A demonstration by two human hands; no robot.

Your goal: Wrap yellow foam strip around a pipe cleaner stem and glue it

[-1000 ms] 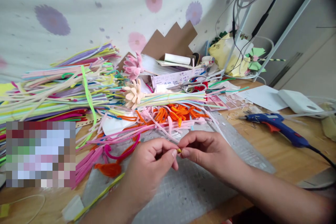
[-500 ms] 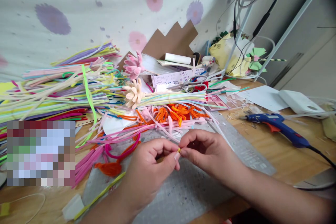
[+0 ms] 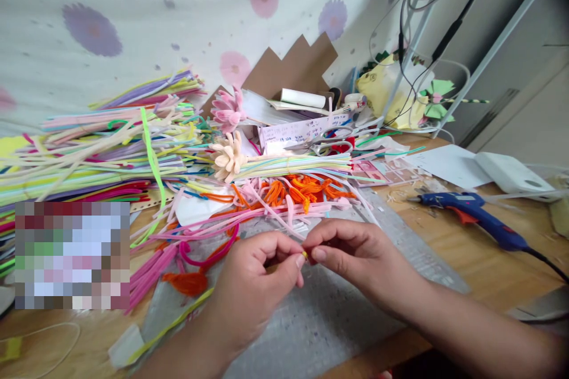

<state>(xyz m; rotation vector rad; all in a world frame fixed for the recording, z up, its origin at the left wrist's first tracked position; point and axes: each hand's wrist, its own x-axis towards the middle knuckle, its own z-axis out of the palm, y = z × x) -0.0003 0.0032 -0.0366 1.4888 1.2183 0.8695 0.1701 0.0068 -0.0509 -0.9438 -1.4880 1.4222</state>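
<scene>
Toward the wooden desk's (image 3: 471, 254) near edge, my left hand (image 3: 260, 293) and right hand (image 3: 373, 263) pinch a tiny yellow piece (image 3: 304, 254); shaping likely needs steadiness.

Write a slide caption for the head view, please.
Left hand and right hand meet at a tiny yellow piece over a grey mat, blue glue gun nearby.

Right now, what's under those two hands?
A grey mat lies below the left hand and the right hand. Whatever they cover can't be seen from here.

The head camera faces forward and down, near the left hand (image 3: 255, 279) and right hand (image 3: 367, 257).
</scene>
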